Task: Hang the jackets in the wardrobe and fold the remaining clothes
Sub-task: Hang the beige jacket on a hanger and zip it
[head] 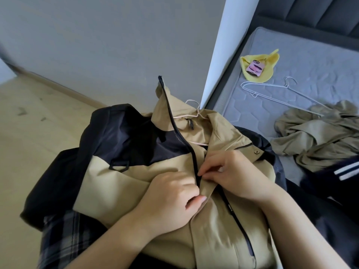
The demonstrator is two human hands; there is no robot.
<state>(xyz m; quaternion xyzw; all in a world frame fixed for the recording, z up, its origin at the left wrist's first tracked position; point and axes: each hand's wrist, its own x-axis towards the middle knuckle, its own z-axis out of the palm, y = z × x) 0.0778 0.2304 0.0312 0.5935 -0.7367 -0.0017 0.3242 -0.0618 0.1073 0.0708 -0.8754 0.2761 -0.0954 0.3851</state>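
Note:
A beige and navy jacket (124, 177) lies across my lap on a pale pink hanger (191, 115) whose hook shows at the collar. My left hand (171, 199) grips the beige front panel beside the dark zipper. My right hand (231, 171) pinches the zipper at mid-chest, fingertips touching the zip line. An olive garment (318, 133) lies crumpled on the mattress at the right, and a dark piece with white stripes (345, 169) lies below it.
A white wire hanger (279, 92) lies on the grey mattress (303, 61). A yellow cloth (270, 61) with a pink phone (254, 68) on it sits near the mattress edge. A white panel edge (219, 55) and grey wall stand ahead; pale wooden floor at the left.

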